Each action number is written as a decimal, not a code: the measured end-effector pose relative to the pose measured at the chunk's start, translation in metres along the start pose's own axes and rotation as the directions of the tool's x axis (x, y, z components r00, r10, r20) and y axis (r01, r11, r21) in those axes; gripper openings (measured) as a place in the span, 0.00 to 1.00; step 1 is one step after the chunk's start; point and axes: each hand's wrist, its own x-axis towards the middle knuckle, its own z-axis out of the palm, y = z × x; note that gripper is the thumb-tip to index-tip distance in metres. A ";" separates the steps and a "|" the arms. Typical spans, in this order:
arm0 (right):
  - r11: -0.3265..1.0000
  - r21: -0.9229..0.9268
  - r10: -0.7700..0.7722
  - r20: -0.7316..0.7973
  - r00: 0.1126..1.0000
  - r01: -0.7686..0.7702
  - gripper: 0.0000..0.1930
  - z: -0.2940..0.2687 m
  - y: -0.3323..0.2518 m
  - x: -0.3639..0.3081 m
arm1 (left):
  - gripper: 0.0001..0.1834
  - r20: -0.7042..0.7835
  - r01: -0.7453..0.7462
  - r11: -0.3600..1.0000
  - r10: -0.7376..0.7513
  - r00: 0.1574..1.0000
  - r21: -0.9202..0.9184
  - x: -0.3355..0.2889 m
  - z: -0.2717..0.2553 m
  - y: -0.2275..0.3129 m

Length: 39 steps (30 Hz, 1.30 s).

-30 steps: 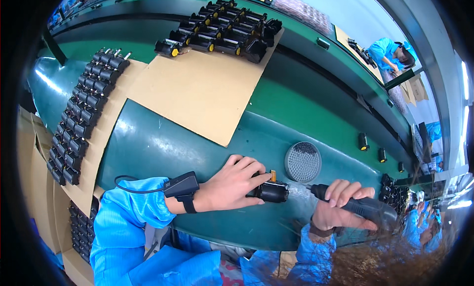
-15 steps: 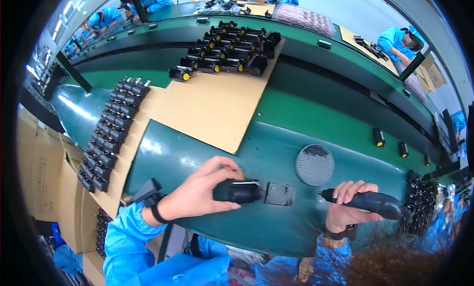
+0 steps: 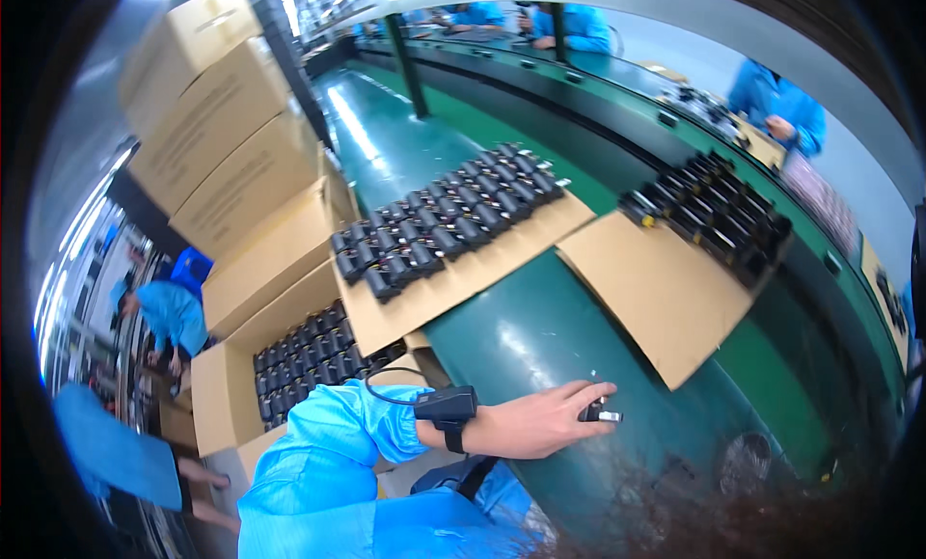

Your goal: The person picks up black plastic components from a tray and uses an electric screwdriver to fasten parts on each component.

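Observation:
My left hand (image 3: 540, 427) reaches over the green tabletop with its fingers closed around a small black housing (image 3: 595, 411). A pale metallic end shows past my fingertips; the rest is covered by the hand. A strapped black device (image 3: 447, 405) sits on my left wrist. Beyond the hand, rows of similar black housings (image 3: 444, 221) lie on a cardboard sheet (image 3: 397, 325). My right hand does not show. Near the lower right, a dark square plate (image 3: 675, 477) and a round ribbed disc (image 3: 746, 461) are blurred, partly behind hair.
Another cardboard sheet (image 3: 666, 299) carries black parts (image 3: 714, 207) at the right. An open carton (image 3: 220, 395) filled with black housings stands left of the table, below stacked cartons (image 3: 227, 106). Co-workers in blue sit across the bench (image 3: 781, 106) and at the left (image 3: 174, 313).
My view has swung left, bringing the cartons into sight. My right hand and the power screwdriver it held have left the view. The left hand still grips a black housing.

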 end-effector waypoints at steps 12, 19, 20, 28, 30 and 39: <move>0.983 0.132 0.122 0.028 0.992 -0.125 0.45 -0.016 0.005 0.007 | 0.37 -0.645 0.797 0.559 -0.701 0.306 -0.229 -0.222 -0.108 -0.063; 0.981 0.156 0.117 0.030 0.993 -0.120 0.44 -0.016 0.005 0.006 | 0.40 -0.658 0.828 0.539 -0.682 0.319 -0.157 -0.250 -0.101 -0.097; 0.980 0.158 0.116 0.029 0.993 -0.119 0.44 -0.016 0.005 0.007 | 0.41 -0.666 0.827 0.542 -0.673 0.321 -0.148 -0.251 -0.100 -0.104; 0.976 0.181 0.109 0.060 0.992 -0.118 0.44 -0.020 0.003 0.006 | 0.41 -0.709 0.820 0.555 -0.634 0.309 -0.138 -0.251 -0.090 -0.116; 0.974 0.196 0.102 0.076 0.992 -0.115 0.44 -0.021 0.002 0.006 | 0.39 -0.822 0.874 0.463 -0.434 0.368 0.146 -0.234 -0.084 -0.100; 0.978 0.158 0.128 0.072 0.989 -0.138 0.45 -0.011 0.006 0.003 | 0.16 -0.545 0.525 0.845 -0.486 0.683 -0.097 -0.101 -0.051 -0.049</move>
